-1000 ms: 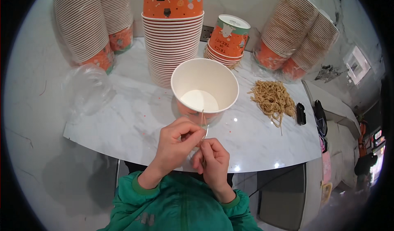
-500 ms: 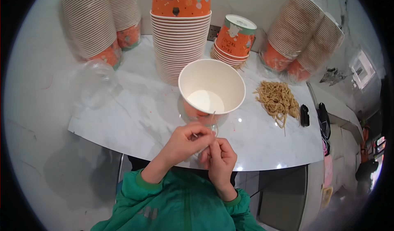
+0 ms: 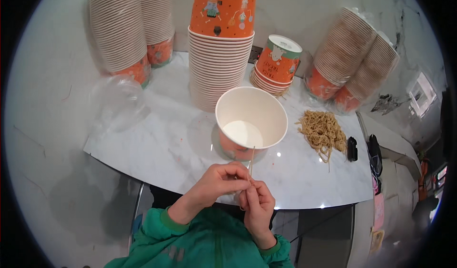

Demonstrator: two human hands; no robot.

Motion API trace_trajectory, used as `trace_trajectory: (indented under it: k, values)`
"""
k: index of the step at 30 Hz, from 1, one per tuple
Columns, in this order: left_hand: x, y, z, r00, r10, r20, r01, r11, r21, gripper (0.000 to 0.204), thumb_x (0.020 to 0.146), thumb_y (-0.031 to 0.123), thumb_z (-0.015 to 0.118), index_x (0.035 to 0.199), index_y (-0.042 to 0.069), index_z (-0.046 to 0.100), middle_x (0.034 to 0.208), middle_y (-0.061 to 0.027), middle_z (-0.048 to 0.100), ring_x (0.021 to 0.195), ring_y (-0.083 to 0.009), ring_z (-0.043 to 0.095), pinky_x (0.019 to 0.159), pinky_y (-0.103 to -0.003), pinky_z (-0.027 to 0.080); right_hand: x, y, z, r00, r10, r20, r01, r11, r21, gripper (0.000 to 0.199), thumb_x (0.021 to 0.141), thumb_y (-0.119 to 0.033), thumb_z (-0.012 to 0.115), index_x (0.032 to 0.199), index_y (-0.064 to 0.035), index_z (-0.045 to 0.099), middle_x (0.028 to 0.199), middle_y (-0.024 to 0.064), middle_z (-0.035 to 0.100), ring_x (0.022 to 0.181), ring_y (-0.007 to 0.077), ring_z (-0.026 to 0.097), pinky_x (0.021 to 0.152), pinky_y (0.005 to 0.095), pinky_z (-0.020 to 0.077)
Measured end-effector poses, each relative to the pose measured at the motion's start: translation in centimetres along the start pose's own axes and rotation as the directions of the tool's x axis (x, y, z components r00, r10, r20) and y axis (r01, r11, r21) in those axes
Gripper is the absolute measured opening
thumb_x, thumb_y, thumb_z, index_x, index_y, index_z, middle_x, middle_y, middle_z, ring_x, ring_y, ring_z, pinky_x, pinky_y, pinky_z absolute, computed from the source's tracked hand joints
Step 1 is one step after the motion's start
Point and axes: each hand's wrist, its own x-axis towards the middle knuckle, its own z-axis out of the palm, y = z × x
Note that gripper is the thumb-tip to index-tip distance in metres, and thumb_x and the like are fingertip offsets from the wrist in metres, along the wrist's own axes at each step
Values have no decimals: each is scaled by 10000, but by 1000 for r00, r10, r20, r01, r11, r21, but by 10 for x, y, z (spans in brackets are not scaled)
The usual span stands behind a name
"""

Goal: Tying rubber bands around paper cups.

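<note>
Both hands pinching a thin stick (image 3: 251, 161), left hand (image 3: 220, 183) touching right hand (image 3: 258, 205), just before an empty paper cup (image 3: 251, 120), marble tabletop (image 3: 162, 139), stick pile (image 3: 323, 132) at right.

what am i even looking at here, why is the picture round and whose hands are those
There is no machine here: a person wears a wide fisheye camera on the head that looks down, so the picture comes out round and straight edges bend. The left hand and right hand, in green sleeves, meet just below a white marble table and pinch a thin pale string between the fingertips. Right behind them stands an open paper cup, empty and white inside. Further back are stacks of orange paper cups, some wrapped in clear plastic. To the right lies a pile of tan strings, beside a small black object.
</note>
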Motion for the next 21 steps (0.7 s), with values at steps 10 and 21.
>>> trace_trajectory:
  k: [10,21]
  values:
    - [0,3,9,987,-68,-143,56,995,-89,117,910,118,751,905,3,730,788,13,649,684,-42,504,620,-226,355,-4,-12,-4,938,-305,162,341,741,-579,110,984,-10,651,1072,38,696,703,34,650,562,72,556,514,235,414]
    - [16,16,6,990,-117,-74,91,955,-282,109,945,72,696,982,-29,703,803,23,569,683,-64,455,631,-232,356,-13,-25,1,678,-430,596,718,215,-662,232,785,73,746,1008,27,701,650,75,565,509,239,561,468,347,420]
